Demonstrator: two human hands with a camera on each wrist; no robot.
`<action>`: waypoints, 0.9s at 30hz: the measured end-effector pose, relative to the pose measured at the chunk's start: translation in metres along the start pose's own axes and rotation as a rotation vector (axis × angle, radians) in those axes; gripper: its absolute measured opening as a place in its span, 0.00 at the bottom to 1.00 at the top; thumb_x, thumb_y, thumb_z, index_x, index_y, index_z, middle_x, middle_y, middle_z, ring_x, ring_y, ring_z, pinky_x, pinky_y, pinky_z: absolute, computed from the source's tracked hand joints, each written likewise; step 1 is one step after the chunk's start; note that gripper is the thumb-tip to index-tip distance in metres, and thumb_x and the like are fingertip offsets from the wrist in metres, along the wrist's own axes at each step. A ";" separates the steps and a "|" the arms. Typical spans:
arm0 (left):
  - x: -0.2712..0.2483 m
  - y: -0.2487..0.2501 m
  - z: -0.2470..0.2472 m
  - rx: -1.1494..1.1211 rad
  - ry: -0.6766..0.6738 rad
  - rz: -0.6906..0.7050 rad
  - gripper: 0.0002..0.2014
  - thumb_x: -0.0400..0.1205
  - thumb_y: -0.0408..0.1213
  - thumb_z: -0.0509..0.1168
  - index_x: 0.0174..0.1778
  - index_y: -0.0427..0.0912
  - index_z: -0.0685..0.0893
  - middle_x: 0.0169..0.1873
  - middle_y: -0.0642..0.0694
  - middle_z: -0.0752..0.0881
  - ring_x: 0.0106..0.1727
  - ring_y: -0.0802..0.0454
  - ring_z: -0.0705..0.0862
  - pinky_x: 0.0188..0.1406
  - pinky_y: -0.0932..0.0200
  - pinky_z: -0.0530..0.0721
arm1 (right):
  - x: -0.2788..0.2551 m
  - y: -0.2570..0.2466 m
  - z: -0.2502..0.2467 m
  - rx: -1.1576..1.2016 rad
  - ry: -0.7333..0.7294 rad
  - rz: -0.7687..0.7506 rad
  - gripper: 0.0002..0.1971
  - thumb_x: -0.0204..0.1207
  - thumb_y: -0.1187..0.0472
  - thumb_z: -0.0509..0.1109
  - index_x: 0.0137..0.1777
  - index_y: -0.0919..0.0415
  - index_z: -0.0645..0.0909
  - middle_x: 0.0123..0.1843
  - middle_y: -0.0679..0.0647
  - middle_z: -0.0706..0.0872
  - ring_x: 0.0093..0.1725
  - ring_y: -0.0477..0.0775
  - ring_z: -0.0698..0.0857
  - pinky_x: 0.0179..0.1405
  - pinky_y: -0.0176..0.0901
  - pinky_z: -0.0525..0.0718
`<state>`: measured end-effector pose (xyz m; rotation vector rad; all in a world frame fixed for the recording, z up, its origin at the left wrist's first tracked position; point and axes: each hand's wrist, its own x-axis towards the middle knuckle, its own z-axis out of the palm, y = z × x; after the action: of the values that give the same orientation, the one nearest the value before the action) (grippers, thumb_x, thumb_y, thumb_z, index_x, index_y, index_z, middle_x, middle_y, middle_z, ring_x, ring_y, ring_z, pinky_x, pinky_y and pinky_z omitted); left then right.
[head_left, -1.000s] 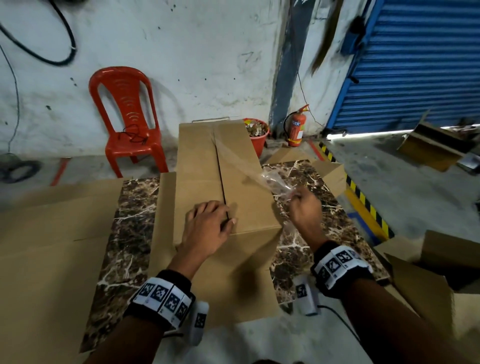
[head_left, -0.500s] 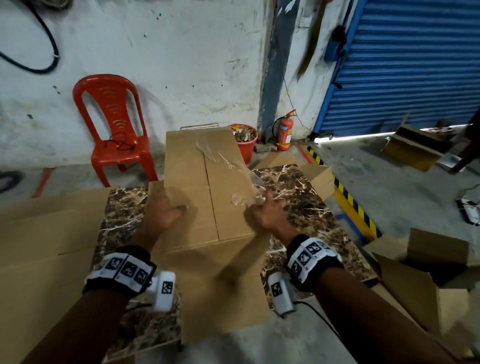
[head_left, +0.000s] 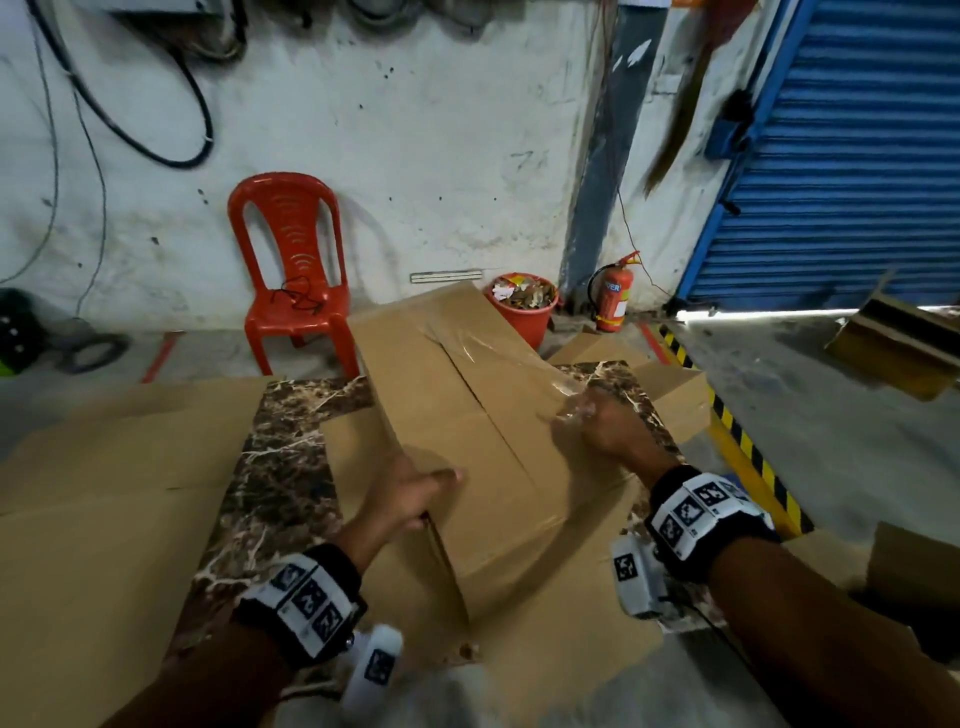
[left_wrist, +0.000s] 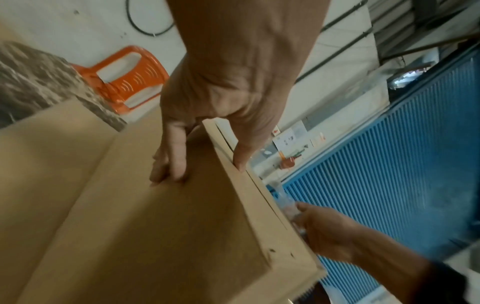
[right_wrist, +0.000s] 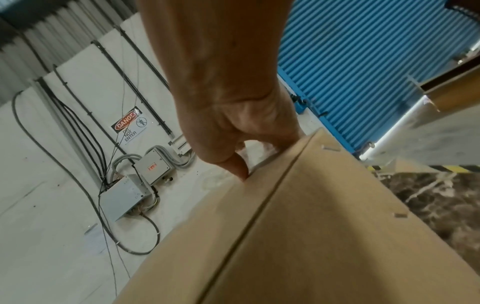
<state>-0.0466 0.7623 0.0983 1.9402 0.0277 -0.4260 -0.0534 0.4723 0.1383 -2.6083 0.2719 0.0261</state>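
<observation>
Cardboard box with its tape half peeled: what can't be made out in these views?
- Contents of the cardboard box: the flaps are closed in every view.
- Fingers of the left hand, head view: hidden down the box's side by the hand itself; only the left wrist view shows them.
- Grip of the right hand on the clear tape, head view: behind the knuckles and blurred; the right wrist view barely shows the tape.
- Fire extinguisher label: too small.

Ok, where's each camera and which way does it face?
Head: on the head, faces forward-down at the cardboard box; left hand and right hand show.
Left wrist: looks along the left hand gripping the box; right hand beyond pinches clear tape.
Right wrist: looks along the right hand, box edge, wall.
Shared: the box in all; red chair in head and left wrist.
</observation>
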 end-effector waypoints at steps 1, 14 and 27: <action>-0.014 0.002 0.010 0.019 -0.025 0.014 0.16 0.74 0.51 0.77 0.51 0.50 0.83 0.46 0.49 0.88 0.45 0.50 0.88 0.38 0.45 0.91 | -0.001 0.007 -0.009 -0.047 -0.010 -0.006 0.20 0.87 0.55 0.60 0.75 0.60 0.74 0.69 0.63 0.83 0.66 0.64 0.82 0.60 0.46 0.76; -0.029 0.013 0.043 0.537 -0.141 0.198 0.20 0.71 0.60 0.74 0.42 0.45 0.90 0.34 0.49 0.89 0.34 0.52 0.87 0.39 0.49 0.88 | -0.005 -0.002 -0.030 0.115 0.457 -0.179 0.13 0.74 0.65 0.62 0.56 0.62 0.82 0.53 0.60 0.81 0.49 0.62 0.82 0.45 0.44 0.74; 0.077 0.042 -0.080 0.519 0.348 0.351 0.12 0.79 0.35 0.69 0.29 0.48 0.79 0.28 0.50 0.83 0.32 0.51 0.83 0.31 0.61 0.72 | 0.036 -0.094 0.034 0.130 -0.023 -0.143 0.29 0.77 0.57 0.71 0.77 0.58 0.68 0.73 0.62 0.69 0.66 0.65 0.79 0.66 0.46 0.75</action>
<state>0.0565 0.8036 0.1388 2.4497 -0.2152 0.1624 0.0019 0.5619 0.1523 -2.4900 0.0752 -0.0116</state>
